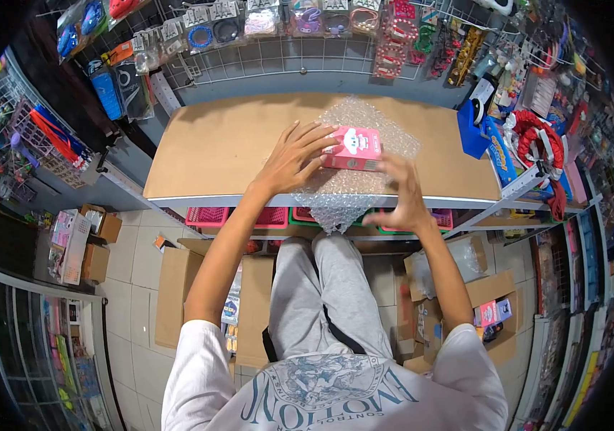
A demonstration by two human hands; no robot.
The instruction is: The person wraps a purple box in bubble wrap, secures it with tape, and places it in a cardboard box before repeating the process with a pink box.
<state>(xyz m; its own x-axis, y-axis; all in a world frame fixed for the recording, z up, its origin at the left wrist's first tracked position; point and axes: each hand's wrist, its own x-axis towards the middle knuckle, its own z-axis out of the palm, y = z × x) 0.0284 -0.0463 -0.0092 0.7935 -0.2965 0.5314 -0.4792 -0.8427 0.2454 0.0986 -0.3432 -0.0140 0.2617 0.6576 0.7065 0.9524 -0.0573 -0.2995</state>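
Here, a small pink cardboard box (352,149) is held down by the open left hand (294,156) on clear bubble wrap (386,129), spread over the brown counter (214,144). The right hand (400,197) is spread wide beside it, holding nothing.

A brown tabletop (221,144) carries a sheet of bubble wrap (364,144), its near edge hanging over the table's front.
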